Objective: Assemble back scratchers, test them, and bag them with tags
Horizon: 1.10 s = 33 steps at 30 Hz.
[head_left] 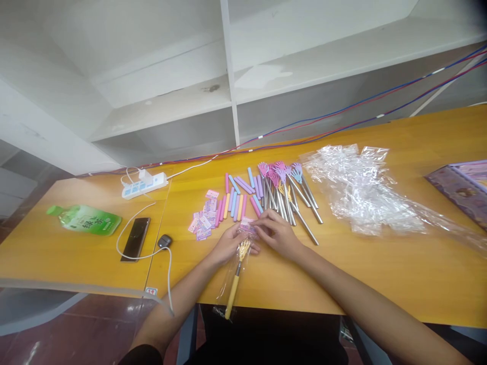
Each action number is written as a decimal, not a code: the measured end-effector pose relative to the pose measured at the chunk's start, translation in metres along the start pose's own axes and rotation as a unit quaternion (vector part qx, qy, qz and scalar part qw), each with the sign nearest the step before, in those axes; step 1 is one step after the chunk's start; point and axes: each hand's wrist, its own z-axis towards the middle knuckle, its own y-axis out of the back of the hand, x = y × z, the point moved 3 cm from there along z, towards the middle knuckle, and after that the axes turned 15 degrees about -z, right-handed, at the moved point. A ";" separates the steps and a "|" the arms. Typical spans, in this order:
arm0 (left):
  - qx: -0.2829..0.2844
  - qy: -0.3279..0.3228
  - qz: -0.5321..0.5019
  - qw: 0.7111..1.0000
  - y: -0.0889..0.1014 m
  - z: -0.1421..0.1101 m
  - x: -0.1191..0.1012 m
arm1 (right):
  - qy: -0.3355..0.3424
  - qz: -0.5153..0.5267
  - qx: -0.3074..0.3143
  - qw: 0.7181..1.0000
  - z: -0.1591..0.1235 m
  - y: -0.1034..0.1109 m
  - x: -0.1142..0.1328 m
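Observation:
A yellow back scratcher (233, 295) lies inside a clear plastic bag (222, 294), its hand-shaped head up towards my fingers and its handle over the table's front edge. My left hand (229, 245) grips the upper end of the bag. At the bag's mouth is a small pink and purple printed card (248, 226), which my right hand (277, 234) pinches; whether the card is partly inside the bag I cannot tell. Just beyond lie metal-rod back scratchers (283, 175) with pink, purple, blue and yellow heads, coloured handle tubes (233, 204) and loose printed cards (204, 220).
Clear plastic bags (361, 187) are heaped to the right, near a purple box (462, 187). Leftward are a green tea bottle (85, 219), a phone (136, 238), a black earbud case (165, 241), a white cable (170, 284) and a power strip (145, 187). Shelves (163, 109) stand behind the table.

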 end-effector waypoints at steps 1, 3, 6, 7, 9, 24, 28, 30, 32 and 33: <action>-0.001 -0.002 0.001 1.000 0.000 0.000 0.000 | 0.009 -0.003 -0.001 1.000 0.000 -0.001 0.001; -0.005 -0.007 0.002 1.000 0.000 0.001 0.001 | 0.023 -0.004 0.000 1.000 0.000 -0.004 0.001; -0.013 -0.013 0.003 1.000 0.000 0.001 0.001 | 0.031 -0.004 0.008 0.999 0.001 -0.005 0.000; -0.014 -0.015 0.004 1.000 0.000 0.001 0.000 | 0.033 -0.005 0.011 0.999 0.002 -0.005 0.000; -0.012 -0.018 0.008 1.000 0.000 0.001 0.000 | 0.036 -0.005 0.015 0.999 0.002 -0.004 0.001; -0.054 -0.057 0.049 0.996 0.005 0.004 -0.005 | -0.033 -0.039 0.066 0.996 0.002 0.001 0.004; -0.059 -0.054 0.085 0.993 0.005 0.004 0.001 | -0.048 -0.012 0.118 0.992 0.001 -0.009 0.006; -0.057 -0.049 0.097 0.992 0.006 0.004 0.003 | -0.045 -0.013 0.131 0.990 0.001 -0.013 0.008; -0.051 -0.046 0.102 0.992 0.006 0.003 0.004 | -0.041 -0.012 0.141 0.989 0.001 -0.016 0.009; -0.047 -0.046 0.103 0.993 0.005 0.003 0.004 | -0.040 -0.010 0.145 0.989 0.001 -0.016 0.009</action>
